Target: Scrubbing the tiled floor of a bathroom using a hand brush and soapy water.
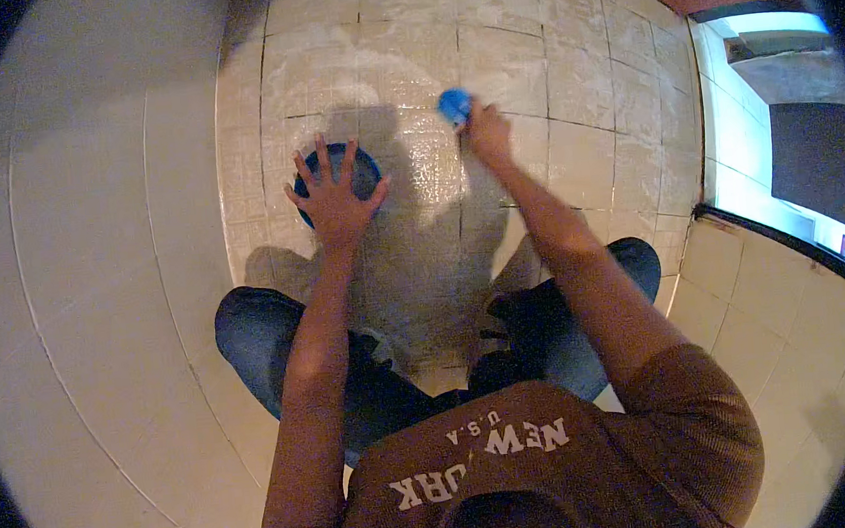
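Note:
My left hand [336, 204] is spread flat over a round dark blue object [365, 173], perhaps a bowl or basin. The fingers reach across it to its rim, and I cannot tell which way up it sits. Further out and to the right, my right hand [492, 136] grips a small bright blue scrubbing brush [452, 105]. The brush is at the wet tiled floor [497, 72], where whitish suds are smeared over the tiles and dark grout lines. Whether its bristles touch the tiles is hidden.
A pale tiled wall [98, 304] rises close on my left. On the right, a bright doorway [742, 120] with a dark sill [778, 243] opens through the wall. My bent knees [257, 344] flank the floor before me, and my shadow falls across it.

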`<action>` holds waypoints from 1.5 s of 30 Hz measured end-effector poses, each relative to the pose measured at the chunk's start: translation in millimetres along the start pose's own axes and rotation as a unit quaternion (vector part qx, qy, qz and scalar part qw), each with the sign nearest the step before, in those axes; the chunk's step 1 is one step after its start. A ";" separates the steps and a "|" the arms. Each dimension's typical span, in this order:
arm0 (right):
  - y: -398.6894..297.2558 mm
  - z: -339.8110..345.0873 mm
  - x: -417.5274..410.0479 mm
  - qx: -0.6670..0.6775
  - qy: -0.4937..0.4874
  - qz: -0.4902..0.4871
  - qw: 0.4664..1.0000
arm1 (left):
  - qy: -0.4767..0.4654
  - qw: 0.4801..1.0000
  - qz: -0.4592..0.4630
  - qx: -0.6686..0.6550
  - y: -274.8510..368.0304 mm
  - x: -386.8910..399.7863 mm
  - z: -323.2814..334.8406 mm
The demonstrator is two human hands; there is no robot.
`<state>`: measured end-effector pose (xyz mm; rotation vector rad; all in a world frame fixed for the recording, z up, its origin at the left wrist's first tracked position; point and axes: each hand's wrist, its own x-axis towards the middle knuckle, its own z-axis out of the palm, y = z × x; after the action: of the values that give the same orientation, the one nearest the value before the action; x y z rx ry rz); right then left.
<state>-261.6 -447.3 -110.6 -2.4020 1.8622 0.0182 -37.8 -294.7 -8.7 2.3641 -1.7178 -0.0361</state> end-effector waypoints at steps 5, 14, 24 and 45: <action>-43.6 8.0 -87.6 0.007 -0.050 -0.131 0.990 | -0.002 1.000 -0.003 0.020 -14.5 -3.5 0.4; 113.9 -18.9 78.6 0.001 -0.047 0.183 0.982 | -0.021 1.000 -0.001 0.004 -0.7 4.7 1.8; -62.5 15.2 -27.6 0.013 -0.065 -0.124 0.990 | -0.027 1.000 0.000 0.007 -2.8 3.9 -1.6; 9.0 -9.5 -34.0 0.016 -0.121 -0.214 0.969 | -0.031 1.000 -0.002 0.004 -11.9 0.7 -0.1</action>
<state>-279.4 -417.5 -99.4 -2.5870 1.2097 0.2318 -26.5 -291.9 -10.8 2.3961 -1.7441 -0.1036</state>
